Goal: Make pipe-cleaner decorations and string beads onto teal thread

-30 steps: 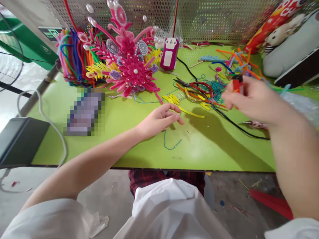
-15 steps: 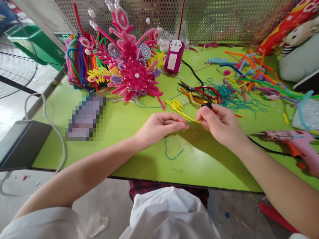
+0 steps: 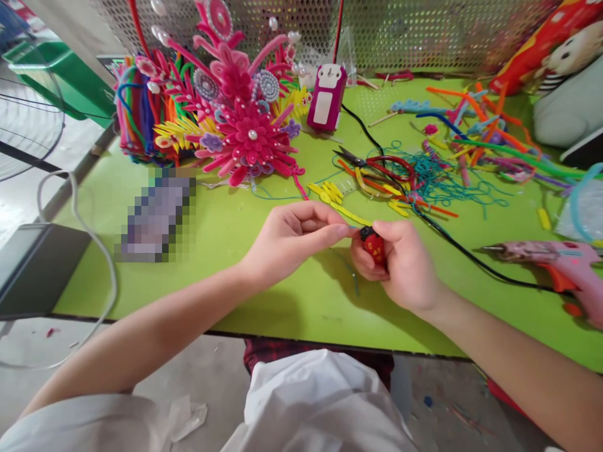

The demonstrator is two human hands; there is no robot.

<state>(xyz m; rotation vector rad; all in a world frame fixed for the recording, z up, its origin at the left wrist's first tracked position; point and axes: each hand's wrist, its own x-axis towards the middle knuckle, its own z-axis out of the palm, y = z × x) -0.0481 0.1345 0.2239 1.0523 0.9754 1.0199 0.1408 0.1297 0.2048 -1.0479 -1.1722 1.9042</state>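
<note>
Above the middle of the green desk [image 3: 301,307], the left hand [image 3: 289,242] pinches teal thread [image 3: 353,230] at the red lighter [image 3: 375,247] gripped in the right hand [image 3: 412,270], seemingly mid-work, while the pink flower piece [image 3: 252,135] near the back edge looks largely assembled.

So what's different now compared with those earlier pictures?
The right hand has swung in from the right, bringing the red lighter to the left hand. The left hand's thumb and forefinger have closed into a pinch. The teal thread has shifted right, below the hands. The scissors and pink flower ornament stayed put.
</note>
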